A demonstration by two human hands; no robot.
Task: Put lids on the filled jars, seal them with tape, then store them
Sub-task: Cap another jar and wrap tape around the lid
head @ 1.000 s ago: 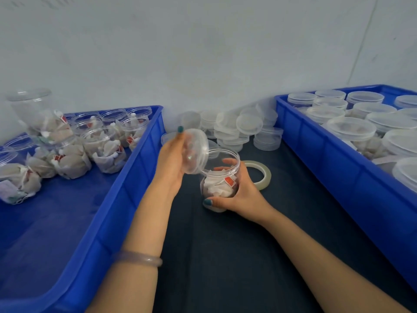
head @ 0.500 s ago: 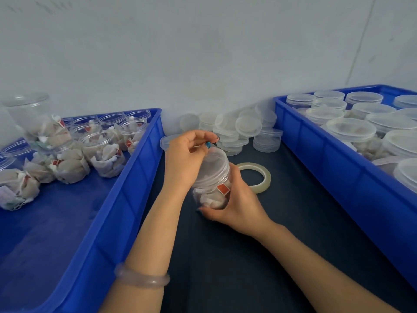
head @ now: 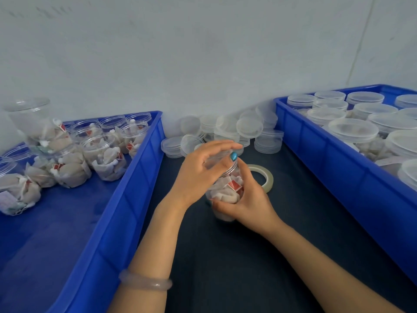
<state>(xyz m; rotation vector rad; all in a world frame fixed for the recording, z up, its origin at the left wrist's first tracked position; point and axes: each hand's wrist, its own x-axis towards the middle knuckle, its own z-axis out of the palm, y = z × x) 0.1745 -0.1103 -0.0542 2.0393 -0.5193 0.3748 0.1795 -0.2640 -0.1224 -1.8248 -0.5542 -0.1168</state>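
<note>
The jar stands on the dark bench between the two hands. It is clear plastic with a threaded neck, packed with white paper-wrapped bundles; a red tag shows through its wall. A clear round lid sits on its mouth. The left hand is curled over the lid, fingers across the top and the teal-nailed thumb against the rim. The right hand is clamped round the jar's lower body.

The tape, a pale roll, lies flat just right of the jar, partly behind the right hand. Spare lids are heaped behind the jar by the wall. Left of the jar a blue crate holds open jars with the same filling; right of it a second crate holds lidded jars.
</note>
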